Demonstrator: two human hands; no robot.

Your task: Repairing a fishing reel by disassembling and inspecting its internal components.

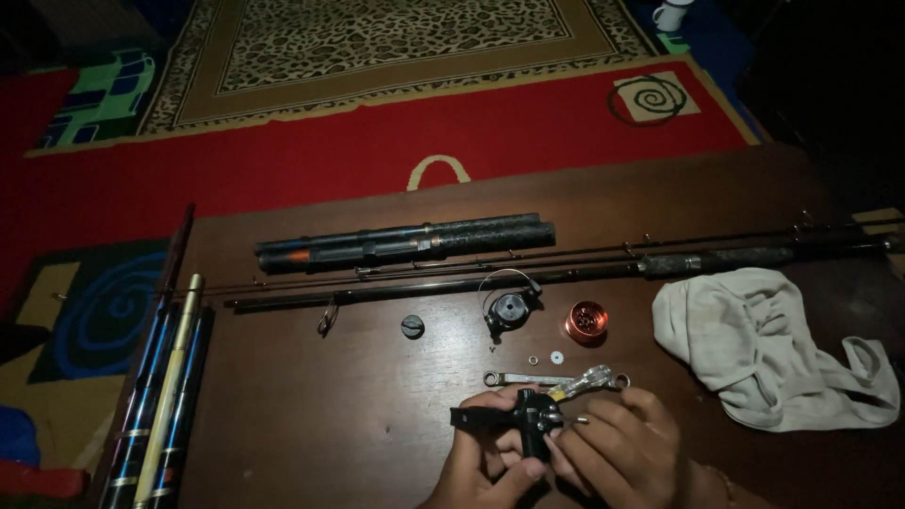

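**Inspector:** Position of the work piece?

**Assistant:** At six o'clock on the dark wooden table (283,396). The left hand (476,462) is closed around the black reel body (528,421) from below. The right hand (617,448) has its fingers pinched together on the silver handle (589,379) fitted at the body's upper right side.

**Inspector:** Extent of stripping?

**Assistant:** By my judgement, well along. Lying apart from the body: the rotor with its bail wire (509,306) at twelve o'clock, the orange spool (585,321) at one o'clock, a black cap (412,326) at ten o'clock, and a small washer and gear (545,358) just above a flat wrench (518,379).

**Inspector:** Remaining?

**Assistant:** The handle is not yet off. Whether the body's internals are opened, I cannot tell; the hands cover them.

**Inspector:** Surroundings?

**Assistant:** Rod sections (528,273) across the far side, more rods (165,396) at nine o'clock, a pale cloth (764,344) at three o'clock.
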